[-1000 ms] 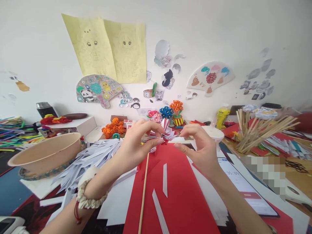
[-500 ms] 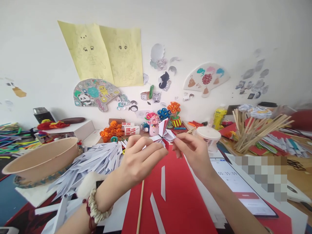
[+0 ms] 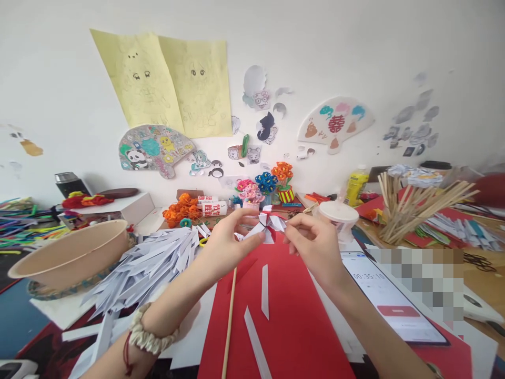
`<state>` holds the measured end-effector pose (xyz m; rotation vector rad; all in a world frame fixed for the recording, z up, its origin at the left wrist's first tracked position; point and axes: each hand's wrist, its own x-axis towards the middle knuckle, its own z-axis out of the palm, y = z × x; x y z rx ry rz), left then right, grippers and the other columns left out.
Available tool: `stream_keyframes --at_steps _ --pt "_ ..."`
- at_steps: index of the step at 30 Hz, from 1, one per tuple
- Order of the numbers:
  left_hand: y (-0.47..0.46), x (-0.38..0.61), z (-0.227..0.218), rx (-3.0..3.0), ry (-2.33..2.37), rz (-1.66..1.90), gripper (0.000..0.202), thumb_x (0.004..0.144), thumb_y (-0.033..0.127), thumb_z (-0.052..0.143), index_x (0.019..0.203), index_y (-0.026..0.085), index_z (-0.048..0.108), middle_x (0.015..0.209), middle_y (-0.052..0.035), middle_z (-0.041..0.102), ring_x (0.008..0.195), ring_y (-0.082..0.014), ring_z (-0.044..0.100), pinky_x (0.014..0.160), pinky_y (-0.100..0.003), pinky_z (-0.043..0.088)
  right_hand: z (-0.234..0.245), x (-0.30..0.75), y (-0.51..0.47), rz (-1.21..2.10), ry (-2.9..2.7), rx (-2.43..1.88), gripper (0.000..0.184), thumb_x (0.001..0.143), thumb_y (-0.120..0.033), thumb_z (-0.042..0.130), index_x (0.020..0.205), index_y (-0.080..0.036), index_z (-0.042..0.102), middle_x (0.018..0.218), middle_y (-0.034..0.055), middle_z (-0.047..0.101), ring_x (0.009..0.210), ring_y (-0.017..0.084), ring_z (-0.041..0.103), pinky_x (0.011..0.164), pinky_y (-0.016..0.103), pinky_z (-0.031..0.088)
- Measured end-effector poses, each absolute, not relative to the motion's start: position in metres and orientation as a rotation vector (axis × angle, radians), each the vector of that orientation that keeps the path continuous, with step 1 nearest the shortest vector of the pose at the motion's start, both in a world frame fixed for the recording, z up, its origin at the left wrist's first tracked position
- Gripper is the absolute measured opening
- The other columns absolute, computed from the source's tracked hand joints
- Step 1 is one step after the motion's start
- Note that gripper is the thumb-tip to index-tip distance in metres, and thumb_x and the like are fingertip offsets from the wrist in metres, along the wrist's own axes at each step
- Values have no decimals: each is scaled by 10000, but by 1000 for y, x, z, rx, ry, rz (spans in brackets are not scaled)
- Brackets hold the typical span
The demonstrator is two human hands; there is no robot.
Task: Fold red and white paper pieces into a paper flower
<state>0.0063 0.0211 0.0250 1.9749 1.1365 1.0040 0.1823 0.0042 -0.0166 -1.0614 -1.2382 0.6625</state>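
My left hand (image 3: 229,243) pinches a small folded red-and-white paper flower (image 3: 267,227) held above the table. Opposite it, my right hand (image 3: 315,246) has its fingers curled onto the flower's right side. A thin wooden stick (image 3: 230,319) runs down from the flower over a sheet of red paper (image 3: 288,326). Two white paper strips (image 3: 265,290) lie loose on that red sheet.
A tan bowl (image 3: 63,260) stands at the left beside a heap of white paper strips (image 3: 145,263). A phone with a timer (image 3: 389,302) lies at the right. A bundle of wooden sticks (image 3: 410,208), a white cup (image 3: 338,215) and small flower crafts (image 3: 272,187) stand behind.
Both hands and the flower have shifted slightly lower and closer together; my right fingers have closed onto the flower's right side. The view has tilted a little.
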Motion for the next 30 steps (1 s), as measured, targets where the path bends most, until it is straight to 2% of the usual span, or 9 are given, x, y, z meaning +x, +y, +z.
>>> stream_keyframes --at_steps 4,7,9,16,22,25,30 --pt "22 10 21 1883 1068 865 159 831 296 618 841 148 674 784 -38 696 719 -166 626 652 -267 471 -14 181 0 681 -1298 -1057 137 785 -247 628 659 -194 609 563 -24 588 462 125 526 467 244 428" --pt "18 15 20 1866 1157 897 222 829 287 605 648 161 632 591 14 600 565 -125 557 570 -239 412 -14 179 -1 743 -1300 -1074 150 801 -273 632 676 -191 624 569 -18 601 448 125 530 462 247 427" --pt "16 17 18 1833 1192 937 261 825 283 599 591 169 604 532 28 564 520 -117 543 542 -233 386 -15 177 -2 764 -1299 -1093 161 805 -281 633 671 -191 624 570 -15 607 436 123 525 456 249 422" --pt "15 20 13 1702 1260 929 240 803 311 626 626 159 687 496 2 611 482 -118 531 475 -221 344 -15 176 -5 624 -1386 -1122 170 819 -288 621 677 -196 605 578 -21 577 468 124 506 473 255 399" --pt "14 19 17 1781 1272 854 319 846 378 594 631 164 692 615 -41 703 452 -110 525 451 -223 354 -13 184 0 649 -1446 -1087 210 853 -324 602 683 -203 577 586 -26 565 470 119 503 466 250 400" --pt "14 18 17 1802 1269 877 396 860 424 591 570 159 645 572 -38 669 448 -106 502 456 -222 346 -14 183 2 609 -1494 -1091 176 854 -332 617 730 -212 584 638 -18 590 530 132 545 503 255 434" --pt "15 17 15 1809 1243 928 411 881 434 573 579 160 628 490 0 576 448 -102 464 465 -221 327 -16 183 4 672 -1483 -1203 123 791 -318 691 795 -212 629 711 6 667 540 150 609 490 269 475"
